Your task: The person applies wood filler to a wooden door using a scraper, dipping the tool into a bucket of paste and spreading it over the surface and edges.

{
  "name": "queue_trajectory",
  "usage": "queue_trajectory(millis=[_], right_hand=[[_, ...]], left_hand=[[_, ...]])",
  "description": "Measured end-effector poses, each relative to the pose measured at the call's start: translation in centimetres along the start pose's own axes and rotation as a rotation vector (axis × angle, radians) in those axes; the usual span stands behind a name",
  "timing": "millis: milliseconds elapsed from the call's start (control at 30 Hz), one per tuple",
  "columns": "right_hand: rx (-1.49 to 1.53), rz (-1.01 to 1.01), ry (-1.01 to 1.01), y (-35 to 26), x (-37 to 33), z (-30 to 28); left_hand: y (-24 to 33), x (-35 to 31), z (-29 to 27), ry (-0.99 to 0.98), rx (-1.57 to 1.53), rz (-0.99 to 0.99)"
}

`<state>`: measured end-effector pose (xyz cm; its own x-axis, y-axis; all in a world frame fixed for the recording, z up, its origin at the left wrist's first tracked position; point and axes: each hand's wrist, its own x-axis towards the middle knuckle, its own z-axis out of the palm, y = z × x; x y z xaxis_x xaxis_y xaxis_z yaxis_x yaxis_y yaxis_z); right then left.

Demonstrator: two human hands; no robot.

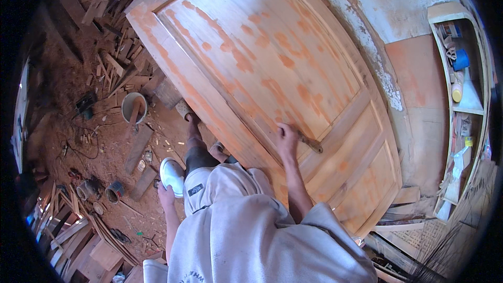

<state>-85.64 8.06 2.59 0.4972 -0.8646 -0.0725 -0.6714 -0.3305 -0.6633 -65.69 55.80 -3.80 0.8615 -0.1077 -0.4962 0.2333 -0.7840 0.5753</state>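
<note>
A large panelled wooden door [335, 68] lies in front of me, marked with many orange-brown smears and patches. Over its lower middle, my right hand [287, 139] is closed around a flat brown hand tool [313, 144]. The tool's narrow end sticks out to the right of my fist; whether it is a brush or a scraper cannot be made out. At my left side, my left hand [166, 194] grips the edge of a round white tub [172, 175], held clear of the door. What is inside the tub is hard to see.
Scrap wood [123, 65] is heaped at the far left. A white bucket [134, 108] with a wooden piece in it, loose boards [139, 149] and a blue-grey can [113, 192] stand on the dusty floor. To the right is a shelf unit [469, 110] holding bottles and containers.
</note>
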Motion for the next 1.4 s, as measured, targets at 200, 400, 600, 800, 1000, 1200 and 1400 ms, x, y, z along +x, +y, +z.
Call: queue_trajectory(millis=[200, 400, 600, 800, 1000, 1200, 1400], right_hand=[[-0.083, 0.042, 0.058, 2.6, -0.3, -4.1], [0.033, 0.115, 0.101, 4.3, -0.5, -7.6], [-0.461, 0.096, -0.193, 4.7, -2.7, -10.8], [-0.496, 0.032, -0.049, 6.3, -4.9, -8.1], [-0.309, 0.229, 0.206, 3.9, -9.2, -5.5], [-0.121, 0.471, 0.486, -0.5, -16.3, -5.1], [0.158, 0.734, 0.641, -1.0, -28.9, -5.3]], left_hand=[[0.3, -0.4, 0.0, -0.004, 0.13, -0.039], [2.1, -0.9, -0.7, 0.032, 0.108, 0.003], [1.4, -0.9, -3.3, 0.018, 0.087, -0.001], [2.6, 0.6, -6.1, -0.027, 0.171, 0.08], [6.0, 5.5, -7.6, -0.207, 0.268, 0.234], [8.8, 12.3, -5.0, -0.353, 0.365, 0.504], [10.5, 14.4, -2.2, -0.54, 0.226, 0.549]])
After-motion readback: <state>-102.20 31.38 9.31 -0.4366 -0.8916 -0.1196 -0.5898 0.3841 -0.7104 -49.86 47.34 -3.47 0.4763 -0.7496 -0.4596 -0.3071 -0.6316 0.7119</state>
